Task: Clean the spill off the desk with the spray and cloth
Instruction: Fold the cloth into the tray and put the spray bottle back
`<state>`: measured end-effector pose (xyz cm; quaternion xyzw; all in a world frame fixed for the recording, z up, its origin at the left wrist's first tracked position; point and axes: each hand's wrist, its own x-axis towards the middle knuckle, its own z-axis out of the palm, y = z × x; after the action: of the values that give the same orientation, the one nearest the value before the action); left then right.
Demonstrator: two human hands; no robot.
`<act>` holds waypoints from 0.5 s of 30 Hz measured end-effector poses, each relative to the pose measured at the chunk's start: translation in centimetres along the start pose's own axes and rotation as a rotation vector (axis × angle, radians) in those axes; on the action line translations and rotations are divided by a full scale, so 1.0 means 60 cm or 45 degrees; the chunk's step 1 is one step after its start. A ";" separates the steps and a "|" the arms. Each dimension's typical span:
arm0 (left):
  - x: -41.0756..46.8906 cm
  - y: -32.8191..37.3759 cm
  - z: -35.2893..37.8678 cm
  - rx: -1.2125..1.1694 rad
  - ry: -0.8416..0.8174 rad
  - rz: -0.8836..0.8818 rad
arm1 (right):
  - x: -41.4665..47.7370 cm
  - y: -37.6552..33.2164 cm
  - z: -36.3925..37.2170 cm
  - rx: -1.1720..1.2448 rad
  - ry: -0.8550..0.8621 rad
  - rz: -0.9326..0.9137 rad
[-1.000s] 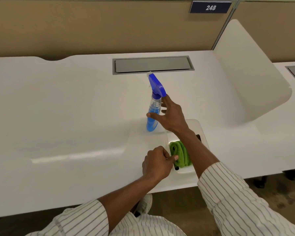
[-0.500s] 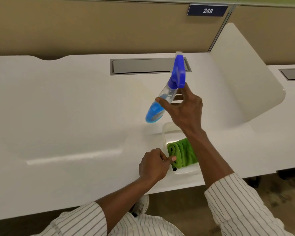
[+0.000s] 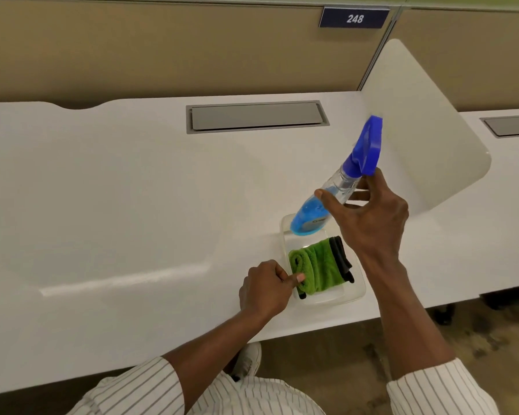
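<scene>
My right hand (image 3: 369,214) grips a clear spray bottle (image 3: 333,193) with blue liquid and a blue trigger head. The bottle is tilted in the air, head up to the right, its base over the far end of a clear tray (image 3: 354,295). A rolled green cloth (image 3: 318,269) with a black edge lies in that tray near the front edge of the white desk (image 3: 117,205). My left hand (image 3: 265,290) rests at the tray's left side, fingers curled, thumb touching the cloth. No spill is discernible on the desk.
A grey cable hatch (image 3: 256,116) is set into the desk at the back. A white divider panel (image 3: 423,130) rises on the right, with a second desk beyond it. A tan partition with a "248" sign (image 3: 354,18) stands behind.
My right hand lifted the spray bottle off the desk, tilted it and carried it right, over the tray. My left hand stayed at the cloth.
</scene>
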<state>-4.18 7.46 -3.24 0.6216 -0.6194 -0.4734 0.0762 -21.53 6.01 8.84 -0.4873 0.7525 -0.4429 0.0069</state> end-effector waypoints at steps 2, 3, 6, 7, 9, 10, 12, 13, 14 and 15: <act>0.000 0.002 -0.002 -0.005 0.000 -0.004 | -0.007 0.019 0.009 -0.037 -0.020 0.027; 0.001 0.002 -0.002 -0.007 -0.001 -0.005 | -0.011 0.027 0.015 -0.051 -0.032 0.045; 0.001 0.003 -0.002 0.002 0.004 -0.003 | -0.022 0.047 0.036 -0.074 -0.066 0.099; 0.000 0.003 -0.002 0.005 0.005 0.001 | -0.025 0.053 0.042 -0.074 -0.075 0.112; 0.000 0.005 -0.001 0.007 0.009 0.008 | -0.031 0.064 0.053 -0.068 -0.087 0.127; -0.001 0.005 0.000 0.009 0.012 0.009 | -0.033 0.069 0.058 -0.067 -0.091 0.135; -0.001 0.005 0.000 0.013 0.017 0.009 | -0.037 0.076 0.068 -0.066 -0.093 0.147; -0.001 0.004 0.000 0.014 0.018 0.011 | -0.039 0.079 0.072 -0.066 -0.090 0.150; -0.001 0.004 0.000 0.012 0.021 0.012 | -0.041 0.081 0.075 -0.067 -0.090 0.156; -0.002 0.003 0.000 0.006 0.023 0.012 | -0.042 0.084 0.078 -0.071 -0.089 0.164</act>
<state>-4.30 7.49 -3.05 0.6233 -0.6228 -0.4657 0.0826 -21.83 5.44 1.54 -0.4529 0.7937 -0.4031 0.0481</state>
